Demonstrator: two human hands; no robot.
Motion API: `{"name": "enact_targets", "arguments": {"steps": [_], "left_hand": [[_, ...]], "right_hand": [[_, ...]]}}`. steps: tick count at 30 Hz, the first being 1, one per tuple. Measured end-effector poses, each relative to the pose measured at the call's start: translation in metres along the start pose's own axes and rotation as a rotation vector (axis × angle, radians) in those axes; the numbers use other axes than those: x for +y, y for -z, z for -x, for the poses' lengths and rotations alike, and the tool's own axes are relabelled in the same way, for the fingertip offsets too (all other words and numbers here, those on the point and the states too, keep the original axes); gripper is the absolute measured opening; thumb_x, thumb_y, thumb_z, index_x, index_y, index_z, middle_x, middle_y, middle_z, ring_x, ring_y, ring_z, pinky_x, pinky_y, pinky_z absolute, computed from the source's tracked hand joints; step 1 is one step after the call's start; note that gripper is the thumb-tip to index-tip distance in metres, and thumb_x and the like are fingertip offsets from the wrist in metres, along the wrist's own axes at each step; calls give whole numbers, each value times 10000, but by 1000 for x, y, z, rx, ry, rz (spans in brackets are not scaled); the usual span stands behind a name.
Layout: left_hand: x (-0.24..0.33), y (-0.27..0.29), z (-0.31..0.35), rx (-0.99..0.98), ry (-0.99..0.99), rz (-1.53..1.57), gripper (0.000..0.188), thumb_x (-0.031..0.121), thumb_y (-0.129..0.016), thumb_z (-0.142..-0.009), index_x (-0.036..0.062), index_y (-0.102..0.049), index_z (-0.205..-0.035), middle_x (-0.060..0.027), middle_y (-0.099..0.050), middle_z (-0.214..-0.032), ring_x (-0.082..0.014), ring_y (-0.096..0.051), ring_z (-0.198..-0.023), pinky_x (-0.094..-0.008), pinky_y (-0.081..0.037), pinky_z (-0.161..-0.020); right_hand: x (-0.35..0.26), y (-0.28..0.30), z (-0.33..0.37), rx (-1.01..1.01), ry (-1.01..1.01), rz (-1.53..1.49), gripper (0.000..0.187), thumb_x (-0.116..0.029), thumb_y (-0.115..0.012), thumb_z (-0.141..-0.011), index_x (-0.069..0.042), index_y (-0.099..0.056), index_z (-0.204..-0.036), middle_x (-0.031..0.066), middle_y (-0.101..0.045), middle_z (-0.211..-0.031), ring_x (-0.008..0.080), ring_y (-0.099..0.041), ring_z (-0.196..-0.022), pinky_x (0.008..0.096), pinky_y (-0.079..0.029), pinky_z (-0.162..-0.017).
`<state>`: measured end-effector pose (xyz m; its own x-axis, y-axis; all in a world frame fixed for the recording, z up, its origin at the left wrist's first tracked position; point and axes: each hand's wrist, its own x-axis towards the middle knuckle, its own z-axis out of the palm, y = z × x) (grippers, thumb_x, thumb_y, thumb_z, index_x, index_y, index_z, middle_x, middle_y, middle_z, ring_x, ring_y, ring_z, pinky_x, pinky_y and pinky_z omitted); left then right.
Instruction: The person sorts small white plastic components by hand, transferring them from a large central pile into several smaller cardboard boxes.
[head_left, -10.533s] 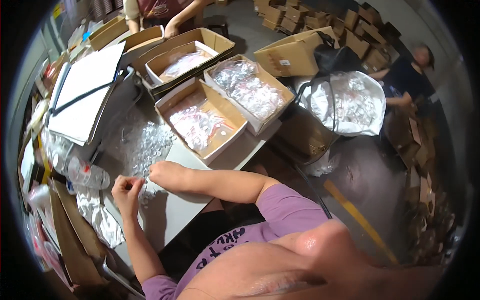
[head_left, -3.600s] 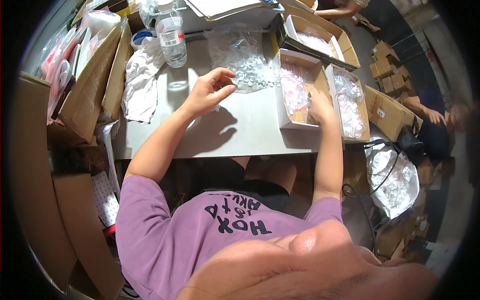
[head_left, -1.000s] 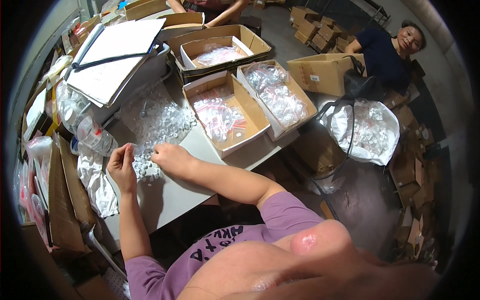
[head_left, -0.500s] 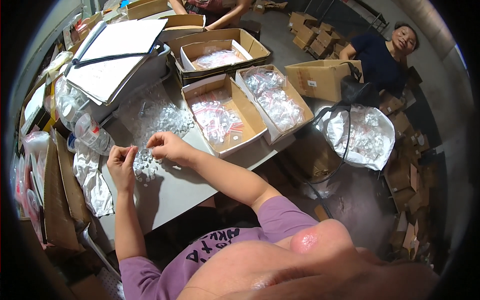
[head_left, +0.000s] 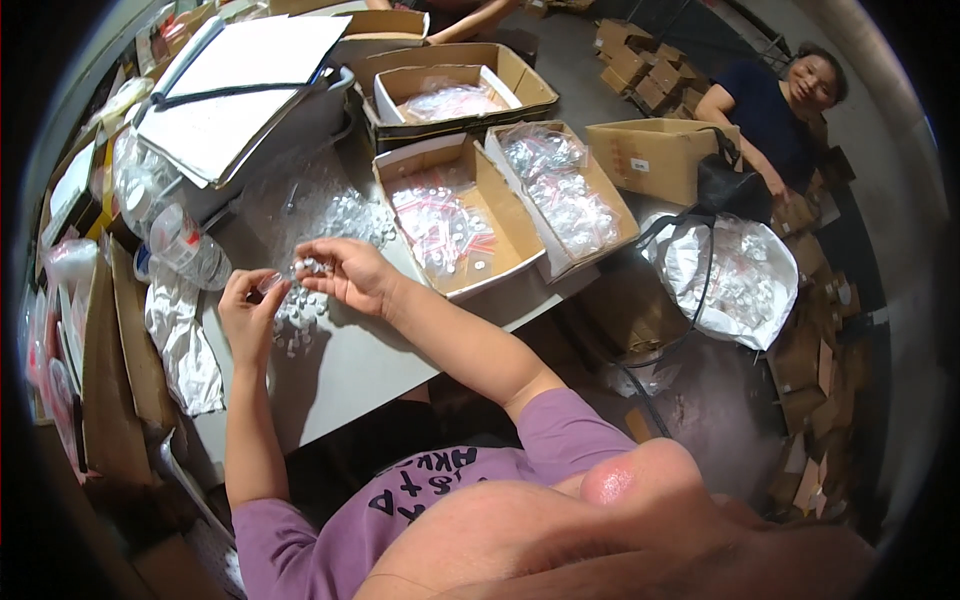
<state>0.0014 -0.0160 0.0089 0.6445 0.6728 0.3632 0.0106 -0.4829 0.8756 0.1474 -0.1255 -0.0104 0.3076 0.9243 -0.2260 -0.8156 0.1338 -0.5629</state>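
Observation:
My left hand (head_left: 250, 312) pinches the edge of a small clear plastic bag (head_left: 271, 283) between thumb and fingers. Just to its right, my right hand (head_left: 355, 276) is turned partly palm up with its fingers curled, holding several small white plastic pieces (head_left: 314, 266) at the fingertips. What kind of pieces they are is too small to tell. Below both hands a loose pile of the same white pieces (head_left: 301, 308) lies on the table (head_left: 345, 375). Behind them, more pieces spill from a large clear plastic bag (head_left: 290, 195).
A cardboard tray (head_left: 515, 225) of filled red-edged zip bags stands right of my hands, with another tray (head_left: 622, 222) beside it. A clear bottle (head_left: 188, 250) and white cloth (head_left: 185, 350) lie to the left. A white sack (head_left: 735, 285) stands off the table. Co-workers are beyond.
My right hand has rolled from a downward pinch to a palm-up curl, showing white pieces at its fingers. The small bag in my left hand shows more clearly. The view has shifted slightly.

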Motion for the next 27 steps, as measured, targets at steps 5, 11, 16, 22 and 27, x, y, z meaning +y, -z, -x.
{"name": "enact_targets", "arguments": {"steps": [5, 11, 16, 22, 27], "left_hand": [[-6, 0, -4, -47, -85, -111, 205, 89, -728, -663, 10, -664, -841, -62, -581, -755, -136, -548, -656, -255, -437, -582], [-10, -5, -9, -82, -121, -145, 249, 159, -771, -685, 16, -670, -862, -38, -548, -731, -109, -517, -624, -244, -416, -556], [-2, 11, -5, -39, -10, -195, 275, 183, -778, -675, 12, -679, -866, -67, -571, -749, -150, -564, -646, -260, -449, -579], [-6, 10, -5, -30, -32, -183, 267, 172, -774, -688, 11, -678, -877, -47, -579, -758, -121, -565, -650, -241, -445, -578], [-3, 12, -7, -34, -39, -235, 246, 165, -762, -699, 14, -682, -875, -46, -587, -767, -118, -571, -657, -239, -451, -583]], "right_hand": [[-7, 0, -6, -118, 61, -126, 274, -152, -441, -920, 51, -578, -1042, 165, -606, -1004, 263, -616, -912, 349, -544, -803], [-19, -9, 8, -24, 79, -29, 361, -175, -365, -928, 77, -517, -1136, 220, -559, -1126, 330, -577, -1017, 396, -501, -896], [-12, -13, 8, -56, 20, -4, 383, -181, -324, -943, 86, -491, -1162, 230, -547, -1154, 346, -572, -1044, 392, -511, -890], [-11, -18, 13, -24, -2, 118, 374, -167, -344, -943, 96, -478, -1172, 231, -543, -1155, 331, -594, -1006, 378, -528, -870], [-10, -14, 13, -31, -53, 236, 335, -44, -418, -900, 102, -456, -1200, 219, -536, -1158, 280, -616, -968, 313, -555, -821]]}}
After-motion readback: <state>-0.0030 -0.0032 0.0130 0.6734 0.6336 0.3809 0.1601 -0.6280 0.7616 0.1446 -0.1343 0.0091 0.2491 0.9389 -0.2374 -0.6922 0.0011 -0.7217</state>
